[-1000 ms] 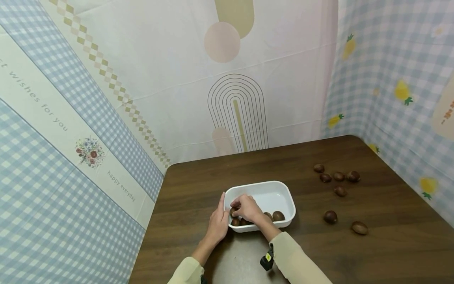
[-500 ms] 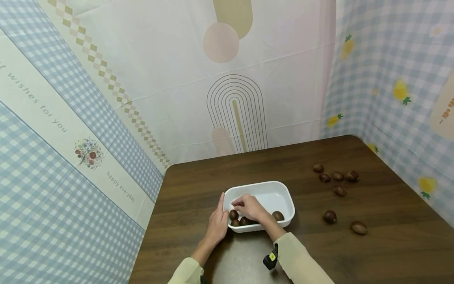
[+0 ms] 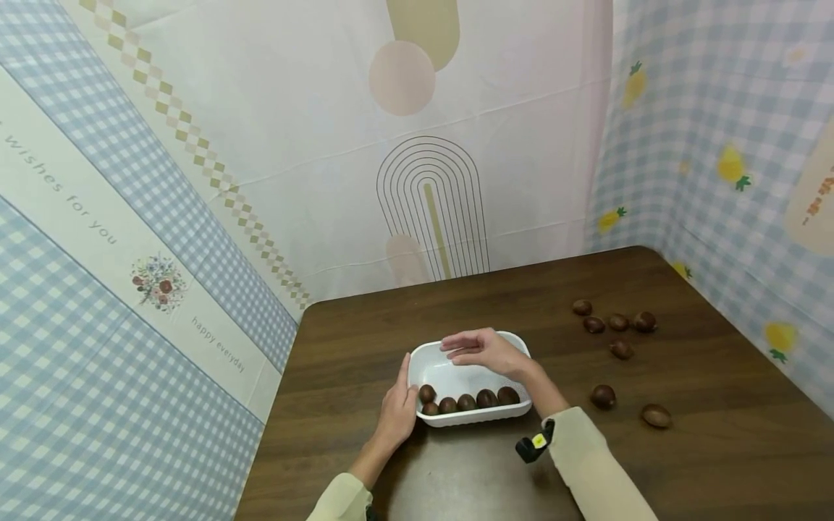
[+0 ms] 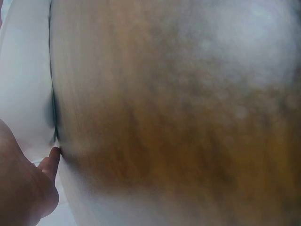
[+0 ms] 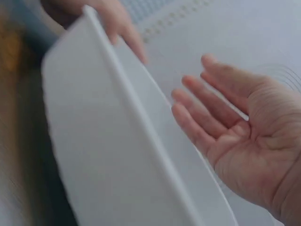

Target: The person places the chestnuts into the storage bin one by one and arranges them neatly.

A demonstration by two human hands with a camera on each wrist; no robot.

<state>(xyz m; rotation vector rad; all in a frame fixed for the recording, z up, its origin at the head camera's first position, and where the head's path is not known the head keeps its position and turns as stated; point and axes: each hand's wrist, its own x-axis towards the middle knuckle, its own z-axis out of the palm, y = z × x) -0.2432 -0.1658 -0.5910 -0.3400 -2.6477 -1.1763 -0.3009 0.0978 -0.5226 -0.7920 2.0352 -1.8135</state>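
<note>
A white rectangular dish (image 3: 473,417) stands on the table. Along its near side sits a row of glossy brown chestnuts (image 3: 486,399), with one more chestnut (image 3: 426,394) behind the row at the left end. My left hand (image 3: 397,409) rests against the dish's left end, index finger straight along the outside and thumb at the rim. Over the far right part of the dish is my right hand (image 3: 489,351), fingers extended and holding nothing. The right wrist view shows its bare palm (image 5: 249,136) beside the dish wall (image 5: 94,103).
Several loose chestnuts (image 3: 619,322) lie at the back right of the brown wooden table (image 3: 352,333). Nearer are two more, a round chestnut (image 3: 602,396) and an oval chestnut (image 3: 656,415). Patterned cloth (image 3: 313,174) hangs behind and along both sides.
My right hand has left the chestnuts at the dish's left end, lifted back and to the right, and spread its fingers. The near row now shows. The left hand stays at the dish.
</note>
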